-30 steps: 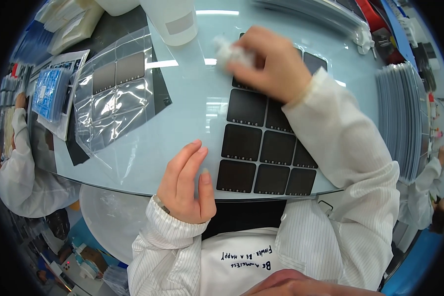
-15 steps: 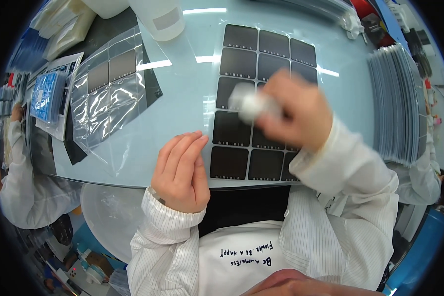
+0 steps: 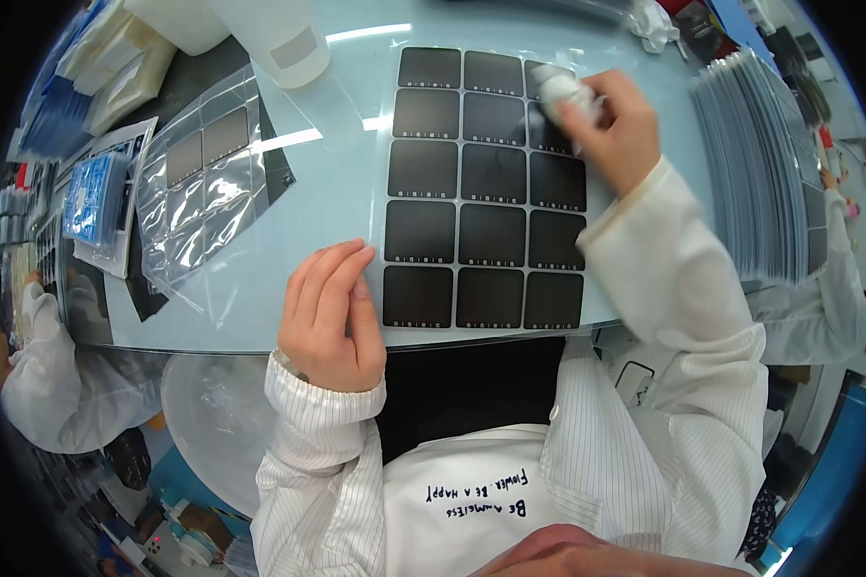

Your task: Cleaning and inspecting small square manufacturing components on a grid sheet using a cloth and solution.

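Note:
A clear sheet with rows of dark rectangular panels [image 3: 493, 173] lies flat on the glass-topped table. My right hand [image 3: 622, 130] is closed around a crumpled white wiping cloth [image 3: 563, 88], slightly blurred. It presses the cloth over the panels at the far right corner, hiding part of them. At the sheet's near left edge, my left hand [image 3: 332, 313] rests with its fingers stretched out and close together. Its fingertips lie beside the left column of panels, and nothing shows in it.
A thick stack of clear sheets [image 3: 755, 173] stands at the right. Left are a plastic sleeve with panels [image 3: 207, 183], a blue packet [image 3: 94, 197] and a translucent container [image 3: 277, 43]. Crumpled white material [image 3: 652, 24] lies at the back. Other people's sleeves show at both sides.
My right hand has swept the cloth away from me and rightward, from the middle rows to the far right corner. My left hand stays by the sheet's left edge. The view has shifted slightly.

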The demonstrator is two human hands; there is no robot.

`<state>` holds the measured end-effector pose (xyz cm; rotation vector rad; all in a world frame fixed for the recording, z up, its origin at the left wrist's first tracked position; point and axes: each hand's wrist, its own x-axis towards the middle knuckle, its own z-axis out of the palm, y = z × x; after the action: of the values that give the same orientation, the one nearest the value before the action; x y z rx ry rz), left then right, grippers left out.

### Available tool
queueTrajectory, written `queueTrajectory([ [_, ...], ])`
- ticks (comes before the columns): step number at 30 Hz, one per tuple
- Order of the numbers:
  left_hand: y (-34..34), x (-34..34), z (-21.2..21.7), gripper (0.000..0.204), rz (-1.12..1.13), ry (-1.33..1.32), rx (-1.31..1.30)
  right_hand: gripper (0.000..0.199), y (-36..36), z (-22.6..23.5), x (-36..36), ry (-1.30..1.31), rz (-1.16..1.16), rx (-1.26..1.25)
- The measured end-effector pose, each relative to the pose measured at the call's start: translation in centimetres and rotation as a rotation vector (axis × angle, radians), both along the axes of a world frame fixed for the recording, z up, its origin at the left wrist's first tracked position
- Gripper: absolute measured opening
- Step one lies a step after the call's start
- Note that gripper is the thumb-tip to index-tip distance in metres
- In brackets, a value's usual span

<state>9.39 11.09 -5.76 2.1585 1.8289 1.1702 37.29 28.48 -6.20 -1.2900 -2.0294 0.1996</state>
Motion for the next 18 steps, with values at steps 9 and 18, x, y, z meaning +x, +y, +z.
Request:
queueTrajectory([
  [9,-0.3,-0.1,-0.4,0.021,0.025,-0.010,-0.018,0.029,-10.4,3.0,-4.5,-0.256,0.650,-0.127],
  [18,-0.2,0.0,-0.3,0.021,0.037,0.016,-0.035,0.027,-10.6,2.5,-4.3,-0.118,0.413,-0.220],
])
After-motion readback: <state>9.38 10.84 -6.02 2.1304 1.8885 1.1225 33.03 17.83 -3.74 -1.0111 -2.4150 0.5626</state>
